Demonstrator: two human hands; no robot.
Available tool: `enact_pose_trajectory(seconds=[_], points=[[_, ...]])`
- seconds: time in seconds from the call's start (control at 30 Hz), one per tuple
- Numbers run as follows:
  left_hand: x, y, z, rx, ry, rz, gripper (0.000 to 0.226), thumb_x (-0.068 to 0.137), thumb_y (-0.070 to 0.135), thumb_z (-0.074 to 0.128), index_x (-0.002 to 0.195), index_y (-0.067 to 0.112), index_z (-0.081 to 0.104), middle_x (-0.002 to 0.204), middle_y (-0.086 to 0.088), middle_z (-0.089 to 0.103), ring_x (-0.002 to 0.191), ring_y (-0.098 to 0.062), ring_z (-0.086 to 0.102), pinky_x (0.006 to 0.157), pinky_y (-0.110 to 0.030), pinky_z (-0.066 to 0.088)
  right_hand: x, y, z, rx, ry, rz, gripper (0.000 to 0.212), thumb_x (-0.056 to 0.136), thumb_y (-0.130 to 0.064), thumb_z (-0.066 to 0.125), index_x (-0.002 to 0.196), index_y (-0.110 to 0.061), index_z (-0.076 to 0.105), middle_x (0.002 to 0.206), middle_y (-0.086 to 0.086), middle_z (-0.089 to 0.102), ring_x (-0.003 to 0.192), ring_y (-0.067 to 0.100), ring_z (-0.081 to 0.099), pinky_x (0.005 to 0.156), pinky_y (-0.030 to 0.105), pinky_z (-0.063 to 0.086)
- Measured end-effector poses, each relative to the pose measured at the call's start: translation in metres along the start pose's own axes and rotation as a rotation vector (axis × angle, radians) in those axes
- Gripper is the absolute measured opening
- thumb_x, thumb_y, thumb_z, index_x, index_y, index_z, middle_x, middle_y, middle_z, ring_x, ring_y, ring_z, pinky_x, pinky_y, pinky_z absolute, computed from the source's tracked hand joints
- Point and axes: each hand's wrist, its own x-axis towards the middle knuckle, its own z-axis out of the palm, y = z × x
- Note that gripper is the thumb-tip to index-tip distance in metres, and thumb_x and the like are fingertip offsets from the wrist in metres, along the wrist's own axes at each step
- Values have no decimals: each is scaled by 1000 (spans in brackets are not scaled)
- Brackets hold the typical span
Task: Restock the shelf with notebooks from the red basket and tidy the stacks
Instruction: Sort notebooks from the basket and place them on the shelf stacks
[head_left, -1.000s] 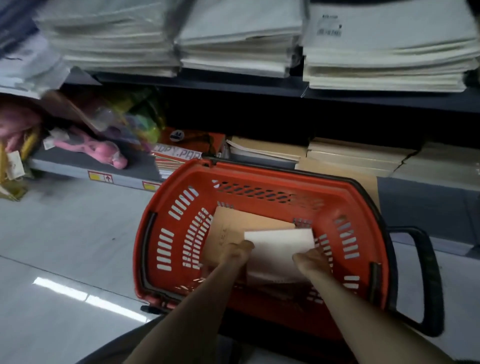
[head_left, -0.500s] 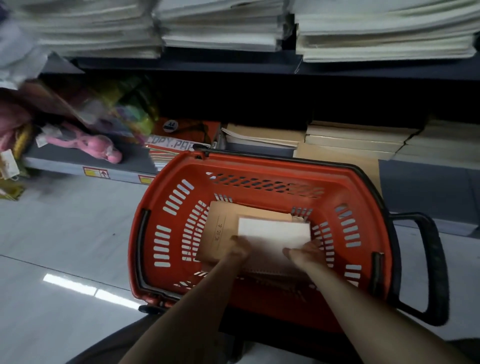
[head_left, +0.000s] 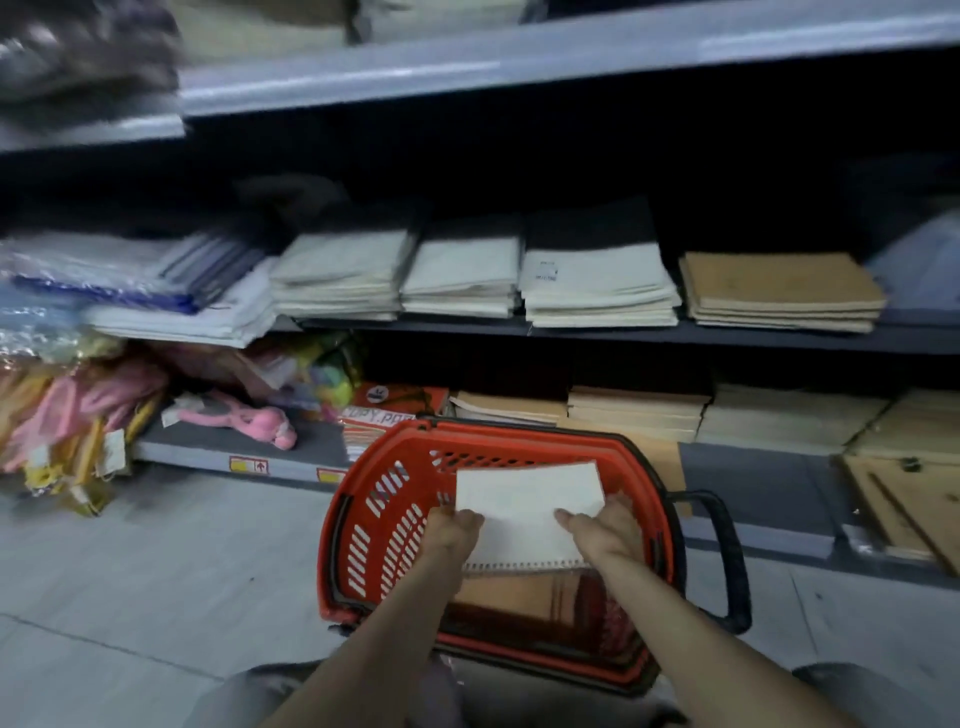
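Note:
A red basket (head_left: 363, 519) with black handles stands on the floor in front of me. Above it I hold a white spiral-bound notebook (head_left: 524, 504), its wire edge toward me. My left hand (head_left: 452, 530) grips its left side and my right hand (head_left: 605, 527) grips its right side. Under it, brown notebooks (head_left: 498, 592) lie in the basket. On the middle shelf (head_left: 623, 332) lie several stacks of white notebooks (head_left: 597, 280) and one brown stack (head_left: 779, 291).
The bottom shelf holds brown and cream notebook stacks (head_left: 639, 410), an orange copy-paper pack (head_left: 395, 402) and pink toys (head_left: 244, 418). Packaged goods hang at the far left (head_left: 62, 415). Pale floor tiles (head_left: 156, 571) spread to the left of the basket.
Both hands have lifted the white notebook up out of the basket. My view has tilted up, and the middle shelf now shows.

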Motion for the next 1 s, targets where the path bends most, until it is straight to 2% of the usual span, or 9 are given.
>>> enact_pose_trajectory(seconds=[0.07, 0.13, 0.23, 0.33, 0.47, 0.6, 0.7, 0.9, 1.0], points=[[-27, 22, -18, -171, 22, 78, 5, 94, 14, 69, 94, 10, 67, 91, -3, 65, 73, -13, 56, 74, -30, 47, -14, -24, -21, 90, 54, -83, 55, 90, -46, 71, 132, -12, 60, 124, 13, 71, 107, 33, 69, 97, 43, 56], [-40, 47, -37, -324, 55, 141, 7, 88, 7, 75, 89, 4, 70, 81, -7, 70, 73, -21, 65, 66, -33, 55, -31, -50, -43, 182, 89, -151, 41, 98, -42, 60, 123, -10, 68, 115, 12, 72, 101, 34, 69, 93, 40, 56], [-59, 85, -64, -576, -24, 166, 29, 80, 9, 80, 105, -1, 70, 96, -19, 76, 91, -37, 73, 77, -46, 63, -58, -89, -76, 334, 108, -220, 25, 104, -35, 56, 105, -11, 65, 108, 10, 66, 108, 35, 64, 89, 34, 47], [-77, 118, -88, -863, -130, 227, 46, 75, 10, 79, 118, -4, 68, 112, -22, 75, 101, -35, 73, 73, -37, 62, -78, -120, -97, 538, 109, -280, 31, 102, -28, 60, 99, 2, 65, 95, 16, 70, 87, 34, 66, 78, 32, 44], [-107, 153, -103, -1213, -286, 288, 32, 97, 0, 59, 128, -9, 59, 128, -27, 64, 124, -34, 63, 82, -32, 58, -95, -155, -97, 815, 136, -298, 17, 95, -25, 67, 92, -8, 68, 91, 9, 73, 82, 31, 69, 79, 44, 58], [-146, 164, -96, -931, -449, 258, 27, 102, 11, 58, 126, -2, 62, 125, -30, 67, 109, -42, 71, 77, -42, 63, -102, -182, -72, 1102, 105, -281, 15, 96, -17, 66, 104, -5, 68, 96, 10, 75, 87, 30, 71, 88, 49, 59], [-143, 170, -95, -689, -481, 344, 24, 105, 10, 54, 122, -5, 60, 112, -30, 72, 93, -41, 77, 66, -38, 65, -101, -191, -48, 1167, -6, -269, 22, 94, -16, 66, 114, -8, 67, 101, 9, 74, 90, 29, 70, 76, 42, 54], [-78, 198, -125, -637, -298, 423, 21, 104, -1, 47, 114, -12, 61, 104, -23, 70, 81, -29, 69, 60, -29, 61, -80, -194, -26, 979, -65, -445, 44, 87, -15, 73, 128, -13, 57, 104, 8, 78, 86, 25, 76, 70, 36, 47], [-46, 209, -134, -639, -308, 419, 11, 99, 0, 56, 109, -3, 61, 104, -20, 56, 84, -30, 59, 63, -28, 60, -65, -203, -33, 841, -1, -535, 57, 91, -17, 75, 142, -24, 50, 79, -3, 76, 78, 19, 69, 92, 47, 51]])
